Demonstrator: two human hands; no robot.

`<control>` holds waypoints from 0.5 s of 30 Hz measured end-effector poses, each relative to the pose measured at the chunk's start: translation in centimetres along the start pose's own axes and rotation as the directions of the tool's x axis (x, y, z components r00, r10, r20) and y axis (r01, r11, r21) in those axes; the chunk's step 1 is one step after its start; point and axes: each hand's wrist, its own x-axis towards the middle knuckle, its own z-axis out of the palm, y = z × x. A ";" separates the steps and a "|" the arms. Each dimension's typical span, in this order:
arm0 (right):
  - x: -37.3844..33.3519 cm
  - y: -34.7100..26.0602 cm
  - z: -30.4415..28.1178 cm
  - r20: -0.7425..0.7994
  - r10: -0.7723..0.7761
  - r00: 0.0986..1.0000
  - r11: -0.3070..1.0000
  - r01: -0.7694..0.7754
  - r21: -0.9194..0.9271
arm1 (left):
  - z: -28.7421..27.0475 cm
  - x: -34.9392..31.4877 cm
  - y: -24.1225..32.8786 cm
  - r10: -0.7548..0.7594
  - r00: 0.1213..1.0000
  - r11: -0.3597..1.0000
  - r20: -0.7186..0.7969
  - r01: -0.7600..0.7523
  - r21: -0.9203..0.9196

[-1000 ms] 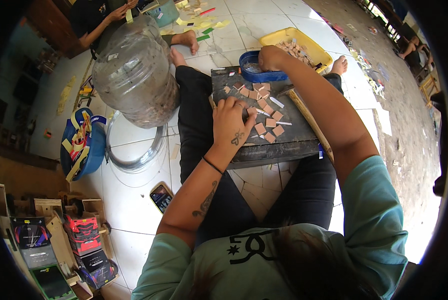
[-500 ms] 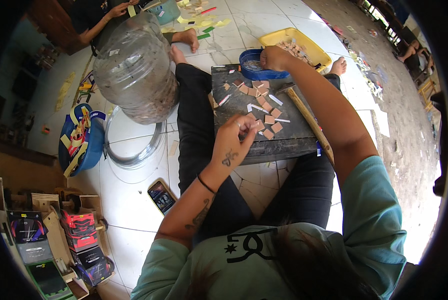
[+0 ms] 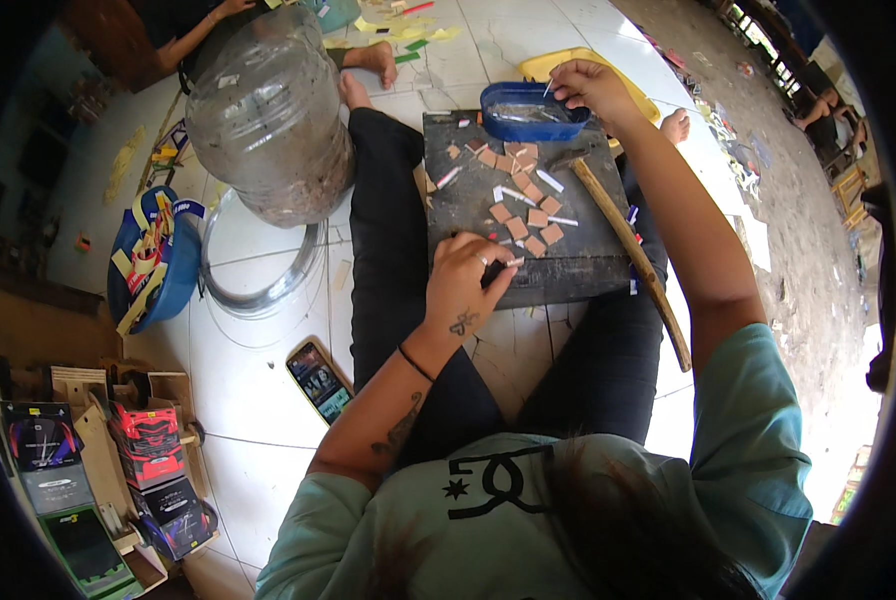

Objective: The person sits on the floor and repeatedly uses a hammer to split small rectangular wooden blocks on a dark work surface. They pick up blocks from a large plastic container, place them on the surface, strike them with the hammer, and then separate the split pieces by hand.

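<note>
My left hand (image 3: 463,280) rests at the near edge of a dark work block (image 3: 456,215), pinching a small wooden square (image 3: 514,262) seen nearly edge-on. My right hand (image 3: 596,92) is raised over the right end of a blue oval tray (image 3: 533,131), a thin nail (image 3: 548,88) upright between thumb and fingertips. More thin metal pieces lie in the tray. Several loose tan wooden squares (image 3: 537,218) and white strips (image 3: 550,181) are scattered on the block between my hands. A hammer (image 3: 618,225) with a wooden handle lies along the block's right side.
A yellow basin (image 3: 543,64) stands behind the tray, partly hidden by my right hand. To the left are a large clear plastic jug (image 3: 268,130), a wire coil (image 3: 258,302), a filled blue tub (image 3: 176,290) and a phone (image 3: 320,380). Another person's foot (image 3: 373,64) shows beyond.
My right hand has risen out of the blue tray and shifted right, with a nail now showing in its fingers. My left hand has turned the wooden square edge-on.
</note>
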 end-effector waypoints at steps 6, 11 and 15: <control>-11.0 -0.2 3.2 0.237 -0.162 0.958 0.984 0.138 0.112 | 0.2 -0.2 -0.2 -0.012 1.000 1.000 0.000 0.012 -0.001; -18.6 0.6 7.4 0.127 -0.115 0.985 0.993 0.116 0.001 | 0.3 -0.1 -0.2 -0.025 1.000 1.000 -0.002 0.025 0.002; -20.1 0.8 8.2 0.117 -0.272 0.955 0.944 0.289 -0.161 | 0.3 0.0 -0.2 -0.036 0.999 0.999 -0.004 0.036 -0.005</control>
